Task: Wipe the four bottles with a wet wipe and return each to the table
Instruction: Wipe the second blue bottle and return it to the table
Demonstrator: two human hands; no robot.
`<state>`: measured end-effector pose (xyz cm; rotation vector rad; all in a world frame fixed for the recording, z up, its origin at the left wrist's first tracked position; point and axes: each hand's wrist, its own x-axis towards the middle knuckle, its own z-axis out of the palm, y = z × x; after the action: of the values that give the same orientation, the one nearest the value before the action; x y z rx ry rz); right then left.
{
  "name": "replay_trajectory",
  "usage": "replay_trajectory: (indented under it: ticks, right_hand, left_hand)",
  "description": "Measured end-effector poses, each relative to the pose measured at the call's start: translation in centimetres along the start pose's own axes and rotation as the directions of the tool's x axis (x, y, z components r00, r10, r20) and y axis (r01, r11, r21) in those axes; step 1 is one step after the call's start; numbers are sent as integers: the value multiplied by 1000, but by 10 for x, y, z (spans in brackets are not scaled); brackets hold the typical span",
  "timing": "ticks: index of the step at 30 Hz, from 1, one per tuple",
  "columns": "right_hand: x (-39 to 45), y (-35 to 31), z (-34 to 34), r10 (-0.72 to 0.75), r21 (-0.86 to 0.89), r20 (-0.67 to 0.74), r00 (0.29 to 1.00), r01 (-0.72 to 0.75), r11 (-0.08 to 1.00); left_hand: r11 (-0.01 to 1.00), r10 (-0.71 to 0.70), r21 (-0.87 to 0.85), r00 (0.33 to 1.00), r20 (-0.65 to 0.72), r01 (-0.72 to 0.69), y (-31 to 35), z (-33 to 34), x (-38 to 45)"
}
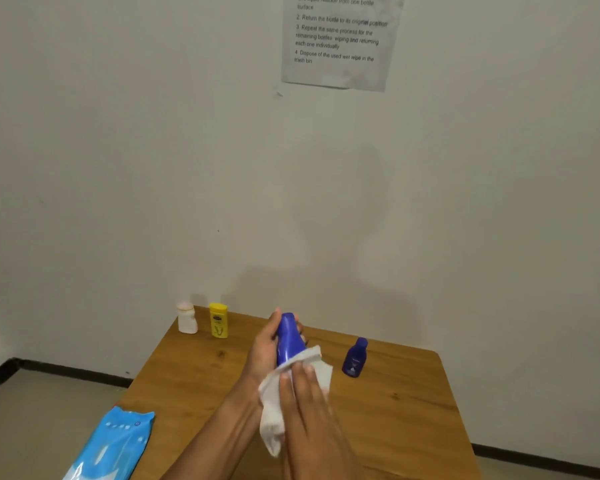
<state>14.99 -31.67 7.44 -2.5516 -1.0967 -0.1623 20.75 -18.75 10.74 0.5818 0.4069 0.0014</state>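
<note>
Two bottles (pixel 203 321) stand at the table's (pixel 413 410) far left corner, a third bottle (pixel 354 357) right of centre, the wipes pack (pixel 115 445) at its near left edge.

Wooden table (pixel 413 410) bearing three bottles (pixel 218 321) and wipes pack (pixel 115 445).
</note>
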Motion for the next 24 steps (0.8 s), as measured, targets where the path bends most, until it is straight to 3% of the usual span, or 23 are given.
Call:
replay_trajectory:
  ticks: [2,5,7,9,13,19,23,24]
  right_hand:
    - [-9,-1,19,14,-34,-16,1000,-15,999]
    - [3,8,3,28,65,53,998,-32,997]
    - [24,13,-22,65,66,-22,998,-64,996]
    - [31,8,-49,102,185,115,988,-122,975]
    - [32,4,-22,60,1,-31,998,-60,998]
    - [-7,3,15,-218,-238,-167,962,175,955]
    - [11,14,8,-286,-266,-227,931,223,938]
    - [19,13,2,-276,-202,-247,929,229,952]
  left_hand:
    - [1000,14,27,1000,1,-14,-4,-1,3]
    - [997,-67,30,998,4,67,-9,2,1]
    - [987,-137,90,990,19,135,-13,6,-1]
    - [981,-119,155,993,7,116,-19,5,5]
    - [992,-49,118,999,10,47,-2,7,3]
    - [998,28,-60,998,51,-25,25,-8,4]
    - [998,14,-70,984,177,-2,26,1,1]
    - [998,-6,-65,981,196,19,24,5,-1]
